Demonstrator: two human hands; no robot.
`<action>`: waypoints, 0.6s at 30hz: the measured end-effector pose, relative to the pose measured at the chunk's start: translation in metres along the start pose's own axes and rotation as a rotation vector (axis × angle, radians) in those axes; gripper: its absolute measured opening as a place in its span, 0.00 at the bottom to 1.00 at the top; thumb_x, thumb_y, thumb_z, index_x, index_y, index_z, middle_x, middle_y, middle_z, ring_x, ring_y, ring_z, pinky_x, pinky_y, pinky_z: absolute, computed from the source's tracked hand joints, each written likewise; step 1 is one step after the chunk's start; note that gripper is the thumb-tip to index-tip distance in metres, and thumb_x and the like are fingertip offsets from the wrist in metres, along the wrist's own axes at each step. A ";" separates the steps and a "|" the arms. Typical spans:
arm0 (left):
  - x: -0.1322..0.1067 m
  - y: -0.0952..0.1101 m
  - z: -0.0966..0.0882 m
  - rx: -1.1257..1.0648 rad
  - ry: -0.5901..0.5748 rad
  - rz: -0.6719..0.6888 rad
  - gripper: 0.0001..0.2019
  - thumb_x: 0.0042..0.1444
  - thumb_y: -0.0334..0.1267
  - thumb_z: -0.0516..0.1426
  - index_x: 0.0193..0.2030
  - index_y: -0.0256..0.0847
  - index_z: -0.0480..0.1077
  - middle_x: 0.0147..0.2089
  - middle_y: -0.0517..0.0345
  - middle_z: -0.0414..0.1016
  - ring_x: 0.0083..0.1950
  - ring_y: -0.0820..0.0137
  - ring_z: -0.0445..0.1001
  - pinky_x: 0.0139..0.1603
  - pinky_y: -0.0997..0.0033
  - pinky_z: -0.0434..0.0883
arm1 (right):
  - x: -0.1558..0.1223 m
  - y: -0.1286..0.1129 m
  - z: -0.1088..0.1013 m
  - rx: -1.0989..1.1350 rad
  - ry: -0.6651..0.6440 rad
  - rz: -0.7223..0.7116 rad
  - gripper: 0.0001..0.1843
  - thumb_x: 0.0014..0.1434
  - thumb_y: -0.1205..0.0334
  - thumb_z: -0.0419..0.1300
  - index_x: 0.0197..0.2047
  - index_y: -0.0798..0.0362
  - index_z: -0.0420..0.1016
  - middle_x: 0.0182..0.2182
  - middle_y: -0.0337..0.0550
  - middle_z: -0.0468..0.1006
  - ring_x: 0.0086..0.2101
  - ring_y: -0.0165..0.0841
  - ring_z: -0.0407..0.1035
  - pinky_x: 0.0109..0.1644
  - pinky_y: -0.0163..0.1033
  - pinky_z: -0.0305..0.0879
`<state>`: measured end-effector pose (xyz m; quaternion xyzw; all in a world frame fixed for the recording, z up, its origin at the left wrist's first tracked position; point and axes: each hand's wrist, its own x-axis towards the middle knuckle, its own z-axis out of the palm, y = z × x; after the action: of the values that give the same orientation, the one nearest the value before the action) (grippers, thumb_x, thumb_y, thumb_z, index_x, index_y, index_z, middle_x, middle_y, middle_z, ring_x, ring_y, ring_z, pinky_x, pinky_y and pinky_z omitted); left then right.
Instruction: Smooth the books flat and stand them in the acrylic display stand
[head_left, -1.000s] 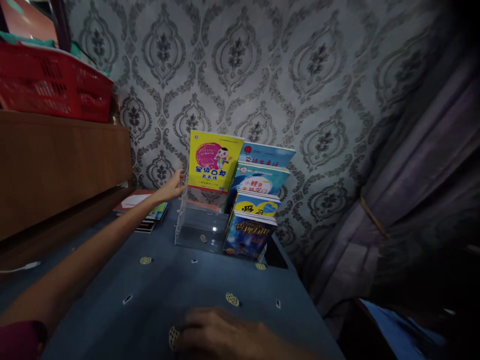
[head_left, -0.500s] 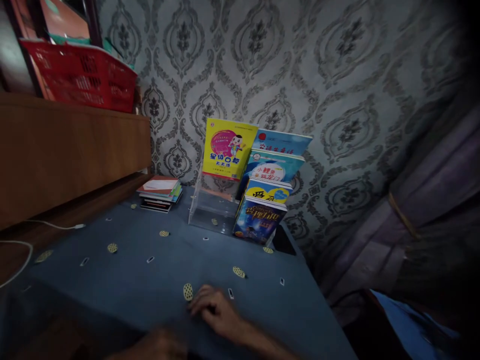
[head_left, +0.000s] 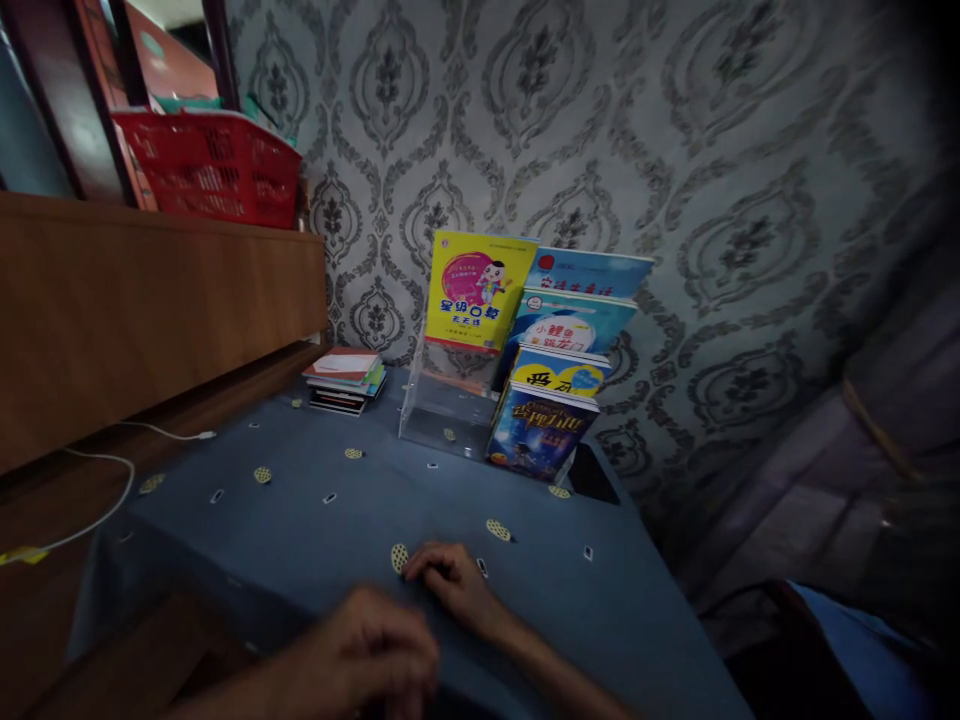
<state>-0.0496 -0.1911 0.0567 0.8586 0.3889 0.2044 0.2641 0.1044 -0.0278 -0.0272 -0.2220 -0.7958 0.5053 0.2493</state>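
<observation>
My right hand (head_left: 454, 582) rests on the blue-grey tablecloth (head_left: 285, 540) near the table's front edge. Its fingers are loosely bent, with a gap at the thumb and nothing held. Closer to me, my left hand (head_left: 367, 645) hovers at the table edge, smeared by motion, and its fingertips are unclear. Beyond both hands stands a clear acrylic book rack (head_left: 442, 415). A yellow book (head_left: 480, 290) leans upright in its upper left. On the right side are stepped rows of books, with a dark blue book (head_left: 540, 432) in front and a teal book (head_left: 577, 322) higher up.
A small stack of books (head_left: 345, 380) lies left of the rack. The wooden cabinet (head_left: 150, 320) on the left carries a red basket (head_left: 214, 170). A white cable (head_left: 112, 510) trails by the table's left side. A tied curtain (head_left: 840, 480) hangs at right.
My left hand has risen into fuller view and shifted right. The right hand stays resting on the tablecloth. The whole view has shifted slightly, with the rack and books unmoved on the table.
</observation>
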 end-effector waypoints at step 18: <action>0.104 -0.276 -0.203 0.705 0.558 -0.868 0.18 0.66 0.40 0.59 0.60 0.35 0.69 0.63 0.41 0.70 0.65 0.53 0.68 0.65 0.46 0.66 | 0.045 -0.008 0.024 0.127 -0.087 0.229 0.12 0.55 0.61 0.56 0.39 0.53 0.79 0.24 0.36 0.75 0.22 0.28 0.66 0.27 0.33 0.63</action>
<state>-0.2535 0.1031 0.0608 0.5722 0.8006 0.1546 -0.0878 0.0540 -0.0206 -0.0206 -0.2730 -0.7416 0.5890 0.1691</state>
